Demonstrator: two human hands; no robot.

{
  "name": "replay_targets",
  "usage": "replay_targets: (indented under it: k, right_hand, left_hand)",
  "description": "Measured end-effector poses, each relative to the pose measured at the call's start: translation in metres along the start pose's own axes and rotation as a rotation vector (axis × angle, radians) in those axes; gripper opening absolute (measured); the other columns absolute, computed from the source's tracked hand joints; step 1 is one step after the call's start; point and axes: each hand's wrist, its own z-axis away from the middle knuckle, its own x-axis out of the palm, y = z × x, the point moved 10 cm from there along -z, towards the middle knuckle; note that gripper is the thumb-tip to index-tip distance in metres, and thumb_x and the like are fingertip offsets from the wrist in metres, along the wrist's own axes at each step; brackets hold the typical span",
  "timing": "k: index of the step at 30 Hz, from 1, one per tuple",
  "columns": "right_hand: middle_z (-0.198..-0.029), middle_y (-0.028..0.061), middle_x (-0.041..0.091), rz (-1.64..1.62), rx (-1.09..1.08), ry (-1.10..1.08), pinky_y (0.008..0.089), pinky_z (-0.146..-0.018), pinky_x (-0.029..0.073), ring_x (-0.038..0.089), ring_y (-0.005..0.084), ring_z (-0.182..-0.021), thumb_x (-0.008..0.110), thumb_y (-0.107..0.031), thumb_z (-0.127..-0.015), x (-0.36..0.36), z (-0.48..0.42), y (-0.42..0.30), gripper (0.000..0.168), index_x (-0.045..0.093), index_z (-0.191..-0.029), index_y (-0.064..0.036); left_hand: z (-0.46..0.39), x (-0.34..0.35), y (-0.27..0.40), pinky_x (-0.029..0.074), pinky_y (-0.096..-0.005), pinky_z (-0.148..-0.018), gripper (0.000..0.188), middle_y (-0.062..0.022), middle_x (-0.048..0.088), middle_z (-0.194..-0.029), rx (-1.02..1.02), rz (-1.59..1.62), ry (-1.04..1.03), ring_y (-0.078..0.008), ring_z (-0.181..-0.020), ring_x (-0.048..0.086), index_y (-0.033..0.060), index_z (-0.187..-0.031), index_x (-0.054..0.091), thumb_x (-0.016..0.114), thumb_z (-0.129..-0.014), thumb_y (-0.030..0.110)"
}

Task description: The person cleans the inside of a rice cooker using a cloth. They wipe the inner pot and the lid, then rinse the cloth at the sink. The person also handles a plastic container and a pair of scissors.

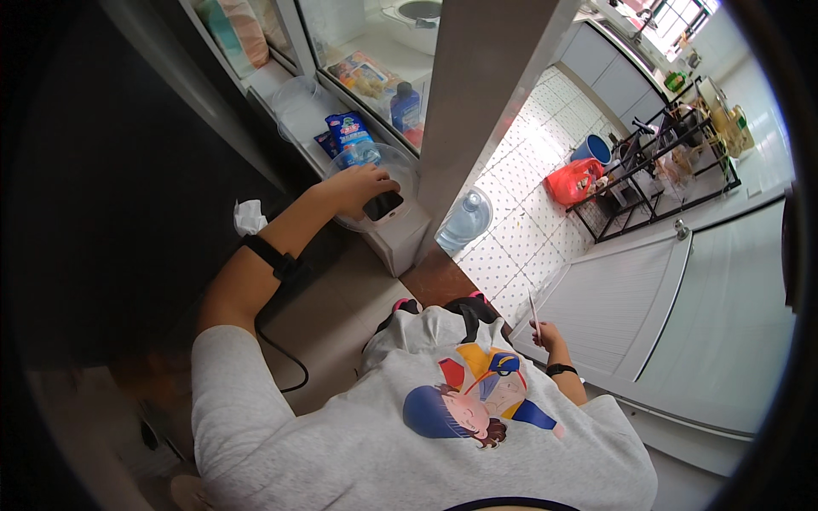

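Note:
My left hand (365,190) reaches to a ledge, its fingers curled over a smartphone (383,205) with a dark face. Under and around that hand is a clear plastic basin or lid (399,167), partly covered by the hand. Just beyond the fingers lie blue printed packets (350,133). Down at my right side, my right hand (546,335) grips a slim knife-like tool (534,309) with a pale handle, its thin end pointing away from me. The tool's exact kind is hard to tell at this size.
A white door (613,306) stands at my right. Through the doorway, a large water bottle (465,220) sits on the tiled floor, with a red plastic bag (574,181) and black metal rack (658,172) farther in. A blue bottle (405,107) shows behind the glass.

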Motion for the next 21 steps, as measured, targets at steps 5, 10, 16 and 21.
replay_targets:
  k: [5, 10, 16, 21]
  right_hand:
    - [-0.061, 0.0061, 0.051, 0.003, 0.094, 0.029, 0.0302, -0.04, 0.042, 0.049, 0.0172, -0.046, 0.068, -0.033, -0.079, -0.008, -0.002, 0.048, 0.036, 0.058, -0.096, -0.004]
    - [-0.061, 0.0064, 0.051, -0.086, 0.072, 0.04, 0.0305, -0.039, 0.041, 0.048, 0.0177, -0.046, 0.068, -0.032, -0.079, -0.012, -0.007, 0.054, 0.035, 0.058, -0.097, -0.004]
    - [-0.06, 0.0053, 0.05, -0.118, 0.007, 0.006, 0.0288, -0.037, 0.038, 0.047, 0.0166, -0.043, 0.07, -0.031, -0.077, -0.005, -0.008, 0.017, 0.036, 0.057, -0.096, -0.003]
    - [-0.06, 0.0025, 0.049, -0.113, -0.08, 0.033, 0.0263, -0.038, 0.038, 0.048, 0.0133, -0.045, 0.069, -0.033, -0.078, -0.001, -0.002, -0.032, 0.037, 0.056, -0.097, -0.003]
  left_hand:
    - [0.008, -0.04, -0.004, 0.038, -0.0371, -0.095, 0.078, -0.0135, 0.049, -0.116, -0.067, 0.355, 0.195, -0.0326, -0.109, 0.046, 0.0077, -0.122, 0.046, 0.078, -0.051, 0.005]
    - [0.021, -0.039, -0.033, 0.04, -0.0366, -0.095, 0.087, -0.0175, 0.049, -0.121, -0.218, 0.514, 0.337, -0.0331, -0.112, 0.049, 0.0048, -0.13, 0.033, 0.08, -0.057, 0.014]
    - [0.028, -0.043, -0.044, 0.04, -0.0356, -0.093, 0.094, -0.0175, 0.051, -0.119, -0.313, 0.669, 0.389, -0.0299, -0.112, 0.05, 0.0023, -0.132, 0.026, 0.082, -0.059, 0.019]
    - [0.029, -0.031, -0.051, 0.044, -0.0357, -0.087, 0.093, -0.0198, 0.053, -0.113, -0.425, 0.818, 0.387, -0.0291, -0.105, 0.054, -0.0047, -0.128, 0.027, 0.083, -0.06, 0.024]
